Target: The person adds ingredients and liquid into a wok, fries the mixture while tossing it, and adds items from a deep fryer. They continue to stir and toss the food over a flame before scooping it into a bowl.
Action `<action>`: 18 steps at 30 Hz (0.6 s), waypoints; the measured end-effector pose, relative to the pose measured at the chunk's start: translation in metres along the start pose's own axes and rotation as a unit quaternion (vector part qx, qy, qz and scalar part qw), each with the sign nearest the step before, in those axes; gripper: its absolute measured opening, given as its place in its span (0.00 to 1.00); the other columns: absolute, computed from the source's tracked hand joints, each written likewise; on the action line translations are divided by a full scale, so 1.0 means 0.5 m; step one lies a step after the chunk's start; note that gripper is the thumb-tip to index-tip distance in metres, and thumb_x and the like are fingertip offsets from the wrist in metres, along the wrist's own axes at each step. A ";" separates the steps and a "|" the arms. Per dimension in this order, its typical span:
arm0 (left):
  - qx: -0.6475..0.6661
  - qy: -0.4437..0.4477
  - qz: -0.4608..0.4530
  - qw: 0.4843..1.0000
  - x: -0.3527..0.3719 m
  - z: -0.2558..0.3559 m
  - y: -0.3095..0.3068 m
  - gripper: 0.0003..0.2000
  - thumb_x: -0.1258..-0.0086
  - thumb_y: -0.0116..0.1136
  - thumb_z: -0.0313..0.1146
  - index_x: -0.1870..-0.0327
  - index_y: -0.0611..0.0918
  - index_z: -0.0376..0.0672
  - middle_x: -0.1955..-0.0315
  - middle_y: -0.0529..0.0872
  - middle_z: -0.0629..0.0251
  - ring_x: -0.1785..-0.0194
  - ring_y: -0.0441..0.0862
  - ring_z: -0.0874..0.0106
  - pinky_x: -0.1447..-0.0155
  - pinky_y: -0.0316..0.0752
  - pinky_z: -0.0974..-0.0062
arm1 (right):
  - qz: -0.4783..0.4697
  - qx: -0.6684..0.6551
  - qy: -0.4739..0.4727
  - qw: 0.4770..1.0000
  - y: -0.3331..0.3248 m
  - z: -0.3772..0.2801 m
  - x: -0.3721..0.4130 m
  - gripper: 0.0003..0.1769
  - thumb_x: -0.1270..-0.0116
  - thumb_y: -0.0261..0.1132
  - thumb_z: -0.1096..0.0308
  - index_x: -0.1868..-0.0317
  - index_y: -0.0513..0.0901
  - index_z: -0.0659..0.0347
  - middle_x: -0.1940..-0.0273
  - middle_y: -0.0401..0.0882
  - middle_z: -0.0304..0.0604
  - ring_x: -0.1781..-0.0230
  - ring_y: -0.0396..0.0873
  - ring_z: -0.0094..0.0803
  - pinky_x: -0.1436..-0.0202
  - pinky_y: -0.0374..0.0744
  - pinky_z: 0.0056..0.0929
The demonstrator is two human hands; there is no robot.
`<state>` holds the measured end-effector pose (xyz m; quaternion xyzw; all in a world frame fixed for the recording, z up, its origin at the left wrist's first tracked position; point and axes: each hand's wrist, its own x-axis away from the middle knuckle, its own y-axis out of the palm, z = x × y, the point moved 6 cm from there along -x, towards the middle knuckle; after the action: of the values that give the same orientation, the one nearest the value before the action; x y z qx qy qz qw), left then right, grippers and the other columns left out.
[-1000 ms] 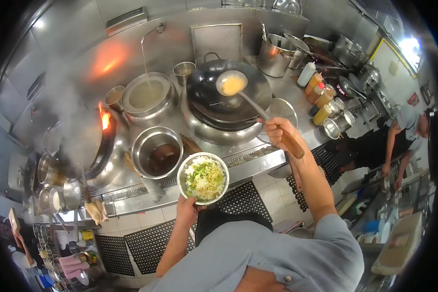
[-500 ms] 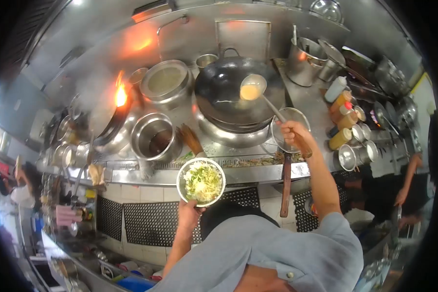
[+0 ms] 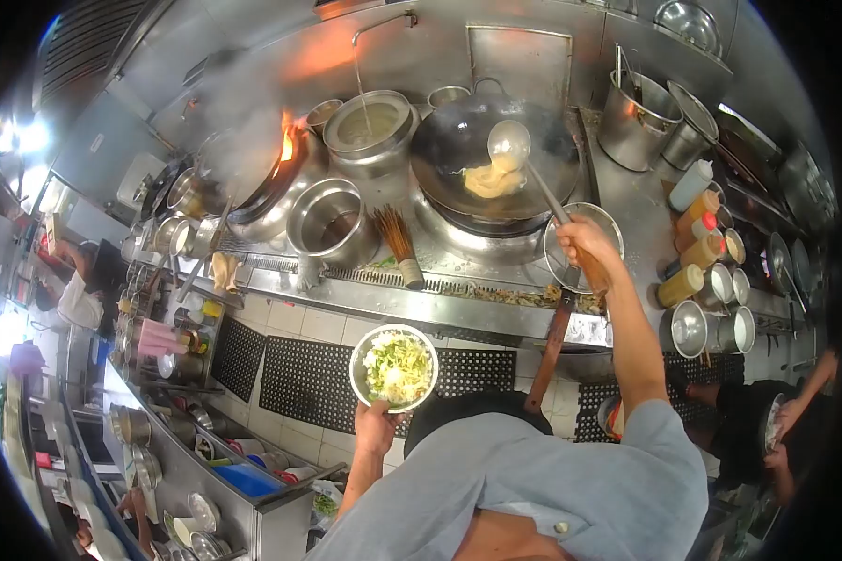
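Note:
A white bowl point(image 3: 355, 366) of chopped green and pale yellow ingredients point(image 3: 395, 367) rests in my left hand point(image 3: 375, 427), thumb over its near rim. My right hand point(image 3: 585, 245) is wrapped round the wooden handle of a ladle point(image 3: 509, 145). The ladle's bowl is tilted above a large dark wok point(image 3: 444, 178). Pale yellow liquid, like beaten egg point(image 3: 492, 181), spreads in the wok just below it. Under my right forearm a strainer or pan with a long wooden handle point(image 3: 548, 360) sits at the stove's edge.
A bamboo wok brush point(image 3: 398, 245) and a steel pot point(image 3: 328, 221) stand left of the wok. Flames point(image 3: 287, 142) rise beside another wok at the far left. Sauce bottles point(image 3: 690, 185) line the right side. A co-worker's hands point(image 3: 788, 421) hold a pan at the far right.
The ladle has tipped, and the yellow liquid that was in it is now in the wok. My view has shifted, so the stove appears further right.

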<state>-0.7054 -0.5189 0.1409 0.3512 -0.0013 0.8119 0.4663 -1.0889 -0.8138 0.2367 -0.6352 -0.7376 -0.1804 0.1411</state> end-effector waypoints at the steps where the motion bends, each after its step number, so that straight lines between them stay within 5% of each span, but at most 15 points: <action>1: 0.013 0.017 -0.007 1.000 -0.013 -0.022 -0.004 0.24 0.40 0.44 0.20 0.39 0.66 0.34 0.53 0.81 0.50 0.63 0.84 0.64 0.70 0.80 0.74 | 0.001 0.012 -0.018 1.000 -0.002 0.013 -0.009 0.09 0.40 0.59 0.70 0.59 0.72 0.57 0.79 0.67 0.30 0.86 0.64 0.17 0.85 0.61 0.20; 6: -0.008 0.003 -0.003 1.000 0.023 0.002 0.004 0.23 0.39 0.44 0.20 0.39 0.66 0.34 0.53 0.82 0.52 0.62 0.84 0.65 0.69 0.80 0.74 | 0.016 0.090 -0.031 0.995 -0.009 0.008 -0.031 0.09 0.41 0.58 0.71 0.59 0.72 0.61 0.80 0.69 0.33 0.88 0.66 0.22 0.87 0.65 0.25; 10: -0.003 0.008 0.001 1.000 0.015 -0.044 -0.022 0.23 0.36 0.44 0.22 0.37 0.65 0.37 0.53 0.81 0.55 0.60 0.84 0.66 0.66 0.81 0.73 | 0.046 0.262 -0.126 0.956 -0.035 0.048 -0.059 0.23 0.44 0.60 0.68 0.47 0.74 0.68 0.76 0.75 0.43 0.84 0.74 0.30 0.82 0.71 0.30; 11: 0.003 0.006 0.022 1.000 0.022 -0.050 -0.022 0.22 0.35 0.44 0.22 0.37 0.65 0.37 0.53 0.82 0.55 0.60 0.84 0.66 0.66 0.81 0.73 | 0.055 0.374 -0.144 0.914 -0.033 0.057 -0.070 0.29 0.46 0.62 0.68 0.42 0.73 0.69 0.69 0.81 0.54 0.73 0.82 0.42 0.70 0.79 0.38; 13: 0.015 0.026 0.034 0.999 0.025 -0.065 -0.029 0.22 0.37 0.45 0.22 0.38 0.66 0.38 0.55 0.83 0.55 0.63 0.84 0.68 0.64 0.79 0.72 | 0.094 0.465 -0.189 0.860 -0.054 0.115 -0.112 0.33 0.45 0.62 0.68 0.37 0.70 0.66 0.56 0.81 0.65 0.52 0.80 0.55 0.47 0.77 0.43; 16: 0.007 0.006 0.051 0.999 0.041 -0.065 -0.012 0.23 0.36 0.46 0.22 0.38 0.66 0.39 0.57 0.84 0.57 0.64 0.85 0.67 0.64 0.79 0.74 | 0.145 0.629 -0.168 0.745 -0.023 0.125 -0.077 0.35 0.43 0.60 0.72 0.31 0.66 0.61 0.56 0.81 0.67 0.54 0.83 0.51 0.49 0.80 0.47; 18: 0.011 0.017 0.038 0.999 0.046 -0.069 -0.015 0.24 0.36 0.46 0.22 0.36 0.64 0.39 0.56 0.83 0.55 0.64 0.85 0.67 0.65 0.80 0.74 | 0.202 0.662 -0.221 0.687 0.029 0.091 -0.028 0.35 0.39 0.61 0.68 0.30 0.63 0.60 0.47 0.76 0.64 0.45 0.77 0.54 0.41 0.74 0.45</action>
<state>-0.7265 -0.4860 0.1255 0.3420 0.0022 0.8349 0.4313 -1.0715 -0.8039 0.1910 -0.5324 -0.5289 0.5331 0.3907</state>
